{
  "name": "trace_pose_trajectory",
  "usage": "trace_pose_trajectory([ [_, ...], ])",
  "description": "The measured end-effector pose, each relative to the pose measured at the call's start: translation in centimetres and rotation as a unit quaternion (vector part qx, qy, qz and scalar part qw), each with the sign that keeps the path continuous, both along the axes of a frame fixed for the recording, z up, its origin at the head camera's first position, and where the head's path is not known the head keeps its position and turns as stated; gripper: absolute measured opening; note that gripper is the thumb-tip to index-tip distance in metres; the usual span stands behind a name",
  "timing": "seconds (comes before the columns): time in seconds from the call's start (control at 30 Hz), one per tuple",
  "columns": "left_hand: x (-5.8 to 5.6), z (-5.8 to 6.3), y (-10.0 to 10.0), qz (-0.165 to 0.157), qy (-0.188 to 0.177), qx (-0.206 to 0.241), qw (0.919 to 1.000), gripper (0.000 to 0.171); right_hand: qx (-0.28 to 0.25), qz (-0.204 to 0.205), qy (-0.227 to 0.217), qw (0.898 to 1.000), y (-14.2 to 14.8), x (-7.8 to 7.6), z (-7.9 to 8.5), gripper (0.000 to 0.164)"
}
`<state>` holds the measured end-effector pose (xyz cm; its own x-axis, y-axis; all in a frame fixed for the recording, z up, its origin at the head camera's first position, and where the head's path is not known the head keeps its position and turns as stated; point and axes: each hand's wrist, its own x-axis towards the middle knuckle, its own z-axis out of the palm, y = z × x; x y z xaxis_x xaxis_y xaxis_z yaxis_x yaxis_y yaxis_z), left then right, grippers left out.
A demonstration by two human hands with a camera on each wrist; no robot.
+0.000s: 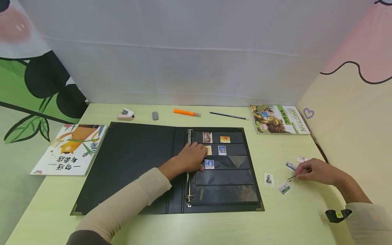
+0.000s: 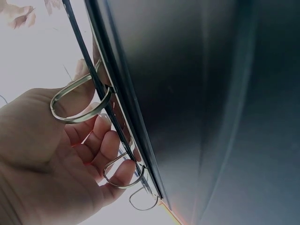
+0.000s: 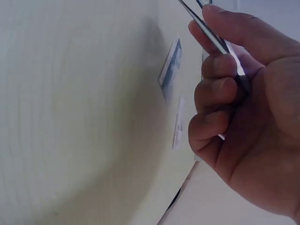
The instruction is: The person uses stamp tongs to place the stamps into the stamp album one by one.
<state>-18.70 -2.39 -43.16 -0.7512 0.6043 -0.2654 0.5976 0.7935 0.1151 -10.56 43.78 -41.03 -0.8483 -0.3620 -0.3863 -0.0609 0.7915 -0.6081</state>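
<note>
A black ring-binder stamp album lies spread on the table. On its right side is a black pocket page with several stamps in the upper three rows, among them a blue stamp. My left hand rests on this page's inner edge by the metal rings, its fingers loosely bent and partly covering a yellow stamp. To the right of the album, my right hand pinches metal tweezers. Their tips are close to a green-toned stamp; whether they touch it I cannot tell.
Loose on the table lie a portrait stamp, a bluish stamp and a pale stamp. Along the back are a stapler, an eraser, an orange marker and a pencil. Books flank the album.
</note>
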Motion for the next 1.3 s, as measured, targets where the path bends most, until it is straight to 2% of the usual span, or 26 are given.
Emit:
trace_pose_trajectory([
  [0.1,0.0,0.0,0.0,-0.001,0.002,-0.001,1.0000,0.049,-0.001,0.004,-0.007,1.000,-0.1,0.1,-0.6,0.012],
  [0.27,-0.1,0.0,0.0,0.000,0.003,-0.004,1.0000,0.049,-0.020,0.016,0.020,0.999,-0.2,0.2,-1.0,0.009],
  [0.37,-0.1,-0.1,0.0,0.001,0.002,-0.004,1.0000,0.049,-0.023,0.011,0.021,0.999,-0.3,0.2,-1.1,0.010],
  [0.53,0.0,-0.1,0.0,0.000,0.002,-0.007,1.0000,0.048,-0.007,0.007,0.022,1.000,-0.4,0.4,-1.2,0.012],
  [0.7,-0.1,-0.1,0.0,0.000,0.003,-0.006,1.0000,0.049,0.001,0.017,0.046,0.999,-0.3,0.5,-1.5,0.008],
  [0.97,-0.1,-0.2,0.0,0.000,0.006,-0.005,1.0000,0.048,0.014,0.018,0.088,0.996,-0.6,0.8,-1.9,0.013],
  [1.17,-0.1,-0.1,0.0,-0.003,0.006,-0.006,1.0000,0.048,0.011,-0.007,0.157,0.987,-0.7,0.7,-1.4,0.016],
  [1.3,-0.1,0.0,0.0,-0.004,0.006,-0.005,1.0000,0.048,0.017,-0.024,0.162,0.986,-0.4,0.5,-1.0,0.012],
])
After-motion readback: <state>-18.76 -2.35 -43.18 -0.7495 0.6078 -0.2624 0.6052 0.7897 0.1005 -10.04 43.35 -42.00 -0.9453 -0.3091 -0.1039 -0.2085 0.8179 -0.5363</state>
